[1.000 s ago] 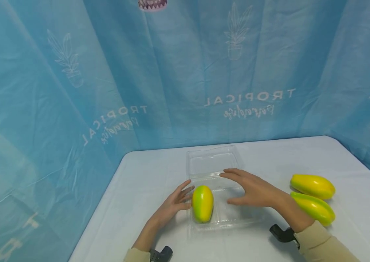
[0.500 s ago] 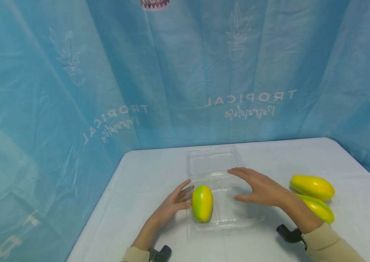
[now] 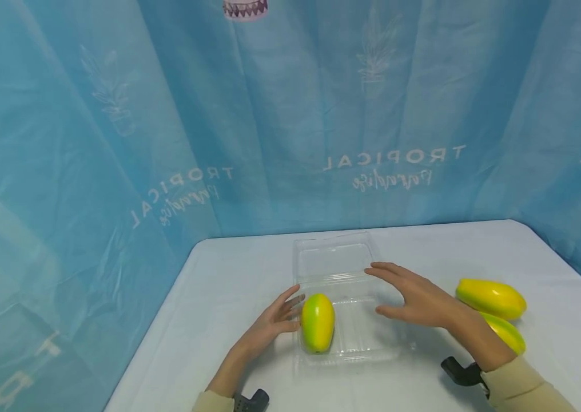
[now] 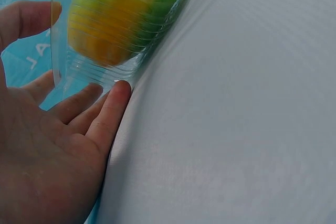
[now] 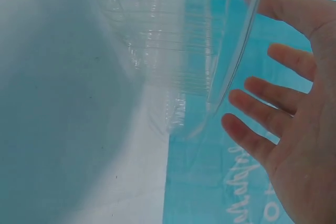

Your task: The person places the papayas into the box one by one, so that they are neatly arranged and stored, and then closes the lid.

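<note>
A clear plastic clamshell container (image 3: pixel 357 329) sits on the table with its lid (image 3: pixel 334 256) folded back away from me. In its left side rests a yellow-green papaya (image 3: pixel 318 323), also seen through the ribbed wall in the left wrist view. My left hand (image 3: pixel 272 323) is at the container's left side, thumb at the rim and fingertips against the wall, with fingers loosely extended. My right hand (image 3: pixel 419 297) hovers by the container's right side, its fingers spread and holding nothing. In the right wrist view its thumb is nearest the container's rim.
Two more papayas lie on the right of the table, one farther back (image 3: pixel 491 298) and one nearer (image 3: pixel 506 333), partly hidden by my right forearm. A white cloth (image 3: pixel 239 274) covers the table. Blue printed curtains (image 3: pixel 290 126) hang behind and at the sides.
My right hand has moved rightward, away from the papaya and over the container's right side, hiding more of the nearer loose papaya. My left hand and the papaya in the container have stayed put.
</note>
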`<action>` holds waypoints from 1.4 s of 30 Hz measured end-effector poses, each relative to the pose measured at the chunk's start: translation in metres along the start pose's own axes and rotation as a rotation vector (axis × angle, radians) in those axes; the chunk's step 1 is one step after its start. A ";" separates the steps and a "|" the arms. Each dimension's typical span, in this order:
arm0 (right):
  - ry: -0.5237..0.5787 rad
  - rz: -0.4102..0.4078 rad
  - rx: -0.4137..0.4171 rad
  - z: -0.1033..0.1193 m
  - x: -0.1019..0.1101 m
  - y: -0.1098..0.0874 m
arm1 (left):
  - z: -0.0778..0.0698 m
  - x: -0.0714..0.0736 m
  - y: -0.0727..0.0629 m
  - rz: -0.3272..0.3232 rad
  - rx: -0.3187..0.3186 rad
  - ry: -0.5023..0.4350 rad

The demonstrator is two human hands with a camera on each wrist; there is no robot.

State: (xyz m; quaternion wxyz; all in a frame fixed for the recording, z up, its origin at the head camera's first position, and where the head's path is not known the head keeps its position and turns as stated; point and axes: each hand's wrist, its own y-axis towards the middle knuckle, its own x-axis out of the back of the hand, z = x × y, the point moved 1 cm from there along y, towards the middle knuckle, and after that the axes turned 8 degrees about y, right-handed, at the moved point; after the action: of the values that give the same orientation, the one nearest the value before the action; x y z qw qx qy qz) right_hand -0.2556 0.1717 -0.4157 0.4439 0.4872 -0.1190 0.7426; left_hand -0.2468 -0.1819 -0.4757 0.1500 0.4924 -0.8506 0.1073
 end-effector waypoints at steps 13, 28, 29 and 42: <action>-0.010 -0.030 -0.010 -0.011 0.001 -0.008 | -0.002 0.000 -0.001 -0.002 0.008 -0.011; -0.016 -0.051 -0.046 -0.021 -0.002 -0.015 | 0.004 -0.001 -0.006 -0.012 0.025 -0.007; -0.018 -0.054 -0.045 -0.022 -0.002 -0.016 | 0.004 -0.001 -0.006 -0.011 0.027 -0.009; -0.041 -0.074 -0.105 -0.036 0.019 -0.028 | -0.002 -0.002 -0.001 0.001 -0.004 0.002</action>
State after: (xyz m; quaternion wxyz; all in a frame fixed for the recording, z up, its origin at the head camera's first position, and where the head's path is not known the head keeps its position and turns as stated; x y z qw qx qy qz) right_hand -0.2582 0.2200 -0.4249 0.4935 0.4824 -0.1486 0.7084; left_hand -0.2448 -0.1802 -0.4742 0.1517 0.4914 -0.8511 0.1059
